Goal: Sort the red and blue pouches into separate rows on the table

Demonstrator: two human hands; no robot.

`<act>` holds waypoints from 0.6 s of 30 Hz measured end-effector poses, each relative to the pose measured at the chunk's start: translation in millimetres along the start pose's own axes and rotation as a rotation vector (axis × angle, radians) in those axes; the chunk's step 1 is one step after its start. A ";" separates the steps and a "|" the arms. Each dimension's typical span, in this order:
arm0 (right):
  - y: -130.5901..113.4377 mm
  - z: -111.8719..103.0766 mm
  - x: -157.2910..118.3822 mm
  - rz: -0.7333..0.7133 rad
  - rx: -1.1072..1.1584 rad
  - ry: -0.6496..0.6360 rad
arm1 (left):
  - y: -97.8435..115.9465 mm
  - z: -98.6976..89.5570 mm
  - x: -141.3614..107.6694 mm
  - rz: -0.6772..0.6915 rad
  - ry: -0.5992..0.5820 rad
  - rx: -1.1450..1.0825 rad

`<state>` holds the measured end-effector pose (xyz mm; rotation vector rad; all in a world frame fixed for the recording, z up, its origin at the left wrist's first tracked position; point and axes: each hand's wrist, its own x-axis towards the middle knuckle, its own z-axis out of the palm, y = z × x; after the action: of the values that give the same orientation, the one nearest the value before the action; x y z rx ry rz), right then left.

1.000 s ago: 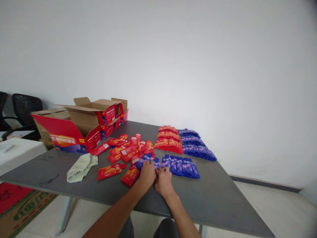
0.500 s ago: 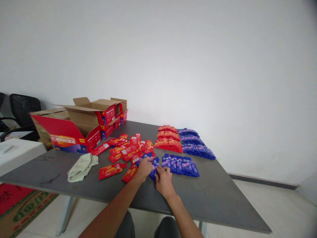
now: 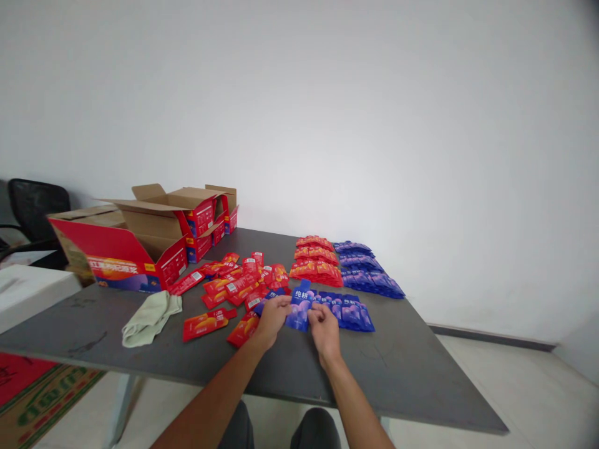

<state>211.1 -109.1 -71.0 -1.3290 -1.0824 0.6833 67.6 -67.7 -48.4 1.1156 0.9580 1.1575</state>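
A blue pouch is held upright between my two hands, its spout end up and its printed front toward me. My left hand pinches its left edge, and my right hand pinches its right edge. Right behind and to the right lies a row of overlapping blue pouches. To the left is a loose heap of red pouches, with another blue pouch partly hidden behind my left hand. Single red pouches lie nearer the table's front edge.
Stacked rows of red pouches and blue pouches stand at the back of the grey table. Open red cartons line the left side. A pale cloth lies before them, near a white box.
The blue pouch has been lifted off the table and turned upright, now gripped at both edges. My right hand has shifted slightly right. The view has shifted a little.
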 end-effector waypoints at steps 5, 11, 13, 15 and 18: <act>-2.2 -21.8 6.0 -0.045 -0.141 0.014 | -12.7 15.9 1.1 0.034 -0.020 0.168; -3.9 -76.4 27.0 -0.306 -0.739 0.117 | -25.0 46.6 20.3 0.136 0.037 0.319; 2.1 -96.7 34.8 -0.262 -0.939 0.138 | -26.2 60.1 27.6 0.134 0.016 0.361; 11.4 -113.1 40.1 -0.194 -1.080 0.093 | -27.2 75.5 34.1 0.114 0.000 0.400; 25.6 -129.3 43.2 -0.126 -1.197 -0.018 | -30.9 100.2 42.3 0.072 -0.008 0.441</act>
<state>349.4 -120.2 -73.6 -2.2029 -1.6618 -0.1435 177.5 -43.3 -59.1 1.5145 1.2107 1.0221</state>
